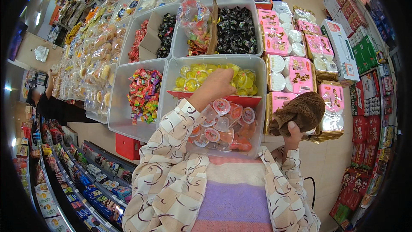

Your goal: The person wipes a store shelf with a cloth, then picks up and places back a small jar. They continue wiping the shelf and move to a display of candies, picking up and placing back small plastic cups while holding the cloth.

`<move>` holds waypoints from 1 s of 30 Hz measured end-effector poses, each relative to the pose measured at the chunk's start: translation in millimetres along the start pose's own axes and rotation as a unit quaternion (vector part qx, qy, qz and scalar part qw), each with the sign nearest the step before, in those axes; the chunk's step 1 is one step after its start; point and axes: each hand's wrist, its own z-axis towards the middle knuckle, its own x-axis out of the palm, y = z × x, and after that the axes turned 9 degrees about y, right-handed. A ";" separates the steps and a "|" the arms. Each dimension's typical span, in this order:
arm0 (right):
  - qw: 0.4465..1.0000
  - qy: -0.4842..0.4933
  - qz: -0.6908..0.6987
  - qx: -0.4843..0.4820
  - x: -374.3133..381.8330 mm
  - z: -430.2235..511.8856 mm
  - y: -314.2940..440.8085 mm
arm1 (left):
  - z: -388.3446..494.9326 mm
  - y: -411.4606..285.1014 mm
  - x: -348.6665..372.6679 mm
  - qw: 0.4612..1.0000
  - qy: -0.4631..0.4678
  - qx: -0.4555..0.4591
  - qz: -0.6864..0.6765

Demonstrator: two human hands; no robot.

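Note:
My left hand point(215, 86) reaches over a red-edged cardboard divider point(248, 100) into the back part of a clear plastic bin point(262, 129). Its fingers are curled among yellow jelly cups point(191, 84); the fingertips are hidden, so I cannot tell whether one is gripped. In front of the divider, red and clear jelly cups point(222, 107) fill the near part of that bin. A bunched brown cloth point(301, 112) is in my right hand point(293, 135), held above pink-labelled gold packs point(301, 74) to the bin's right.
Neighbouring bins hold mixed wrapped candies point(145, 93) and dark wrapped candies point(236, 29). Bagged pastries point(103, 67) lie to the left, where a person in dark clothes point(54, 108) stands. A long white box point(339, 50) lies beyond the packs. Stocked shelves point(93, 193) curve along the lower left.

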 end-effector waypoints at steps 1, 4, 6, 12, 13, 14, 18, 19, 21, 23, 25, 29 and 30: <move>1.000 -0.002 0.003 0.000 -0.5 -0.1 -1.0 | 0.5 -0.2 -1.0 1.000 0.011 -0.002 -0.006; 1.000 -0.003 0.013 -0.001 -1.4 0.3 -3.5 | -0.3 2.2 -1.5 1.000 0.015 0.005 -0.014; 1.000 -0.003 0.020 -0.003 -0.4 0.8 -3.4 | -0.6 12.4 5.2 0.999 -0.017 0.035 -0.007; 1.000 0.002 0.008 0.000 0.7 1.4 -0.7 | -18.2 33.0 -27.8 0.984 -0.131 -0.019 -0.118; 1.000 0.002 0.011 0.000 0.1 1.4 -1.0 | -23.1 34.7 -39.0 0.988 -0.123 -0.033 -0.087; 1.000 0.002 0.015 0.001 -1.1 1.4 -1.8 | -28.6 34.6 -51.3 0.991 -0.114 -0.047 -0.055; 1.000 -0.006 0.009 -0.002 -3.2 0.7 -5.0 | -44.1 50.5 -48.2 0.992 -0.078 -0.062 0.078; 1.000 -0.004 0.005 0.001 -2.8 0.9 -4.1 | -46.9 51.2 -42.9 0.990 -0.078 -0.065 0.093; 1.000 -0.001 -0.004 0.008 -2.2 1.2 -1.3 | -49.6 49.1 -34.1 0.987 -0.078 -0.069 0.123; 1.000 -0.002 -0.007 0.008 -2.7 1.5 -1.9 | -48.1 50.6 -30.5 0.987 -0.071 -0.081 0.117; 1.000 -0.001 -0.008 0.007 -3.1 1.7 -2.6 | -46.4 50.2 -29.1 0.987 -0.071 -0.085 0.117; 1.000 0.007 -0.008 0.005 -6.1 2.2 -4.1 | -43.3 49.4 -29.5 0.987 -0.068 -0.076 0.128; 1.000 0.009 -0.009 0.005 -6.6 2.3 -4.3 | -42.7 49.4 -29.7 0.987 -0.065 -0.073 0.131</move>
